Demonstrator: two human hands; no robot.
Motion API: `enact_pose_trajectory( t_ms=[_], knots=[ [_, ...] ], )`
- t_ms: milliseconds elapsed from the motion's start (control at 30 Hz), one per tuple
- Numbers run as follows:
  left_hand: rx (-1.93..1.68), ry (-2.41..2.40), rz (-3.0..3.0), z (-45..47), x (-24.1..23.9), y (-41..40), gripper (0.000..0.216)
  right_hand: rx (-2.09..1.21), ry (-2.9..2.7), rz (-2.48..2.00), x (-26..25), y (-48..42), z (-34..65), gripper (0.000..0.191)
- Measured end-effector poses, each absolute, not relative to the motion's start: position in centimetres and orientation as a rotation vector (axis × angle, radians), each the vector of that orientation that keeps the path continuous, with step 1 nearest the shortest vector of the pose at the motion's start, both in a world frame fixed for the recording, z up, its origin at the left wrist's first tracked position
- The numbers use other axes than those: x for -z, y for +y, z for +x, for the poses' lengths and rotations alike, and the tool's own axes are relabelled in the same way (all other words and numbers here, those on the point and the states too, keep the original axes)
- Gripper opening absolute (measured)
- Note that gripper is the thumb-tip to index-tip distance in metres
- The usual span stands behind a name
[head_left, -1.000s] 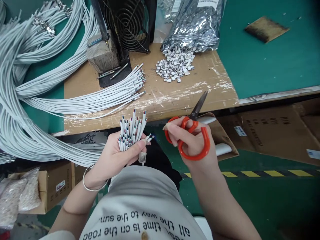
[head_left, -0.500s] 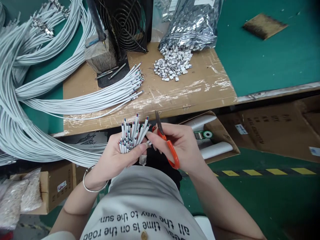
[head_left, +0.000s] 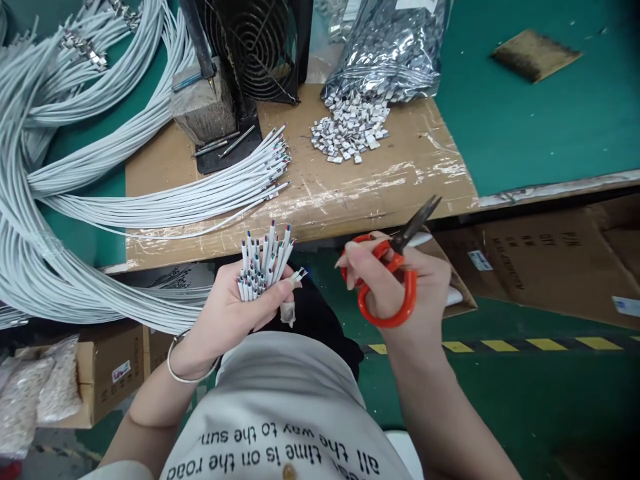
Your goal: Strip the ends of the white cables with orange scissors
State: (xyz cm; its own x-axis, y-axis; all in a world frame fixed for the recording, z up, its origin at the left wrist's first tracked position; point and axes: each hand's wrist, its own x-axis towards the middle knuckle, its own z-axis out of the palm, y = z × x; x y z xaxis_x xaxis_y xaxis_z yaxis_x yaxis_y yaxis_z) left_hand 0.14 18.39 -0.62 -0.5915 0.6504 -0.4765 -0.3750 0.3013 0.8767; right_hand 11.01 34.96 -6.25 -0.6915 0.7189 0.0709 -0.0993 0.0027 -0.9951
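My left hand (head_left: pixel 245 303) is closed around a bundle of white cables (head_left: pixel 263 263), their cut ends pointing up with small coloured wire tips showing. One cable end sticks out to the right past my thumb, and a finger of this hand has a whitish wrap (head_left: pixel 287 312). Off to the right, my right hand (head_left: pixel 400 280) grips a pair of scissors (head_left: pixel 411 300) with red-orange handles. The dark blades point up and to the right, away from the cables. In front, on the cardboard, lies another fan of white cables (head_left: pixel 215 193).
A soldering iron (head_left: pixel 203 47) rests by a worn block (head_left: pixel 203 107) beside a black fan (head_left: pixel 255 47). Small metal connectors (head_left: pixel 350 127) spill from a silvery bag (head_left: pixel 390 50). Coiled cables (head_left: pixel 30 167) fill the left. Cardboard boxes (head_left: pixel 540 247) stand below the table edge.
My right hand has moved right, away from the cable bundle, and the scissors have turned so their blades point up-right. My left hand still holds the bundle in nearly the same place.
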Motion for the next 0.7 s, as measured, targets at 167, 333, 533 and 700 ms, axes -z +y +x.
enact_pose_trajectory(
  t_ms=[167, 333, 533, 700],
  knots=[
    [-1.42, 1.777, 0.29, 0.2, 0.3, 18.4, 0.025, -1.742, -1.792, -0.569, 6.5, 34.4, 11.4, 0.027],
    [-1.437, 1.77, 0.277, 0.1, 0.2, 18.2, 0.025, -1.708, -1.95, -0.494, 6.4, 34.5, 11.9, 0.033],
    [-1.485, 1.694, 0.15, 0.4, -0.3, 18.3, 0.024, -1.618, -2.103, -0.421, 6.5, 34.4, 12.0, 0.051],
    [-1.495, 1.697, 0.175, 0.5, -0.5, 18.1, 0.023, -1.403, -2.218, -0.335, 7.2, 34.0, 12.0, 0.047]
  ],
)
